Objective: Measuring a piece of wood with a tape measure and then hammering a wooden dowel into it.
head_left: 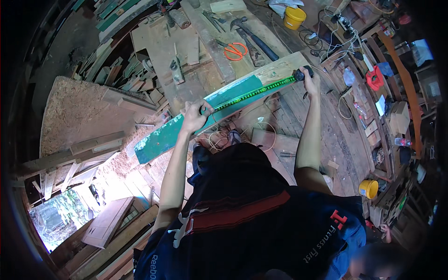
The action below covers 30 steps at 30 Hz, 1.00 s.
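**A tape measure drawn out along a green-painted board**

Nearest the viewer is the person's dark shirt, crossed by a red band. Beyond it, the board slants from lower left to upper right, spanning the space in front of both hands; its right end is bare wood. The left hand rests over the board's middle stretch, its fingers curled in at one end of the green tape; their exact grip cannot be told. The tape runs straight along the board to its black case, around which the fingers of the right hand are closed, near the bare end. Farther off, the bench carries orange-handled scissors and a dark-handled hammer. Beyond these, at upper right, stands a yellow bucket.
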Tool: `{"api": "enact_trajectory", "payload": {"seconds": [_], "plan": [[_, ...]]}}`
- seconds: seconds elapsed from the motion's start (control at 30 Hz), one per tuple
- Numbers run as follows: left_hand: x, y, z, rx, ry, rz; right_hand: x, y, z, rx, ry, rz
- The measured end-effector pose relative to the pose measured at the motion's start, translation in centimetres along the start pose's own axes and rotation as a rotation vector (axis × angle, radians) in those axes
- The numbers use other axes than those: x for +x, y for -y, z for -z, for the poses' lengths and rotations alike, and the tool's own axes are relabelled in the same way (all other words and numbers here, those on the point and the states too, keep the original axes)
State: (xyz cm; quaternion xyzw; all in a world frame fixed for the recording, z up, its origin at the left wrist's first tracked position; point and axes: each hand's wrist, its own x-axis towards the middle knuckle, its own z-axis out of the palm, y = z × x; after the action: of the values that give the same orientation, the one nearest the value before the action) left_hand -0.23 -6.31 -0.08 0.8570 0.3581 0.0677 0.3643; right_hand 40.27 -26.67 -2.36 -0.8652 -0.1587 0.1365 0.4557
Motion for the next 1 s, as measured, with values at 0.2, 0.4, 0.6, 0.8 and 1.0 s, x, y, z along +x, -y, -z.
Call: {"api": "enact_trajectory", "payload": {"seconds": [0.2, 0.4, 0.6, 0.8, 1.0], "plan": [[-0.1, -0.2, 0.3, -0.078, -0.080, -0.083, 1.0, -0.3, 0.1, 0.026, -0.027, -0.042], [-0.2, -0.9, 0.6, -0.054, -0.068, -0.021, 3.6, -2.2, 0.5, 0.055, -0.096, 0.000], [0.0, 0.5, 0.1, -0.144, -0.010, 0.002, 2.9, 0.0, 0.7, 0.227, 0.056, -0.112], [-0.1, -0.4, 0.4, -0.094, -0.008, 0.034, 2.3, 1.8, 0.3, 0.215, 0.140, -0.143], [0.0, 0.0, 0.2, -0.097, -0.013, 0.017, 2.3, 1.6, 0.2, 0.239, 0.146, -0.132]]}}
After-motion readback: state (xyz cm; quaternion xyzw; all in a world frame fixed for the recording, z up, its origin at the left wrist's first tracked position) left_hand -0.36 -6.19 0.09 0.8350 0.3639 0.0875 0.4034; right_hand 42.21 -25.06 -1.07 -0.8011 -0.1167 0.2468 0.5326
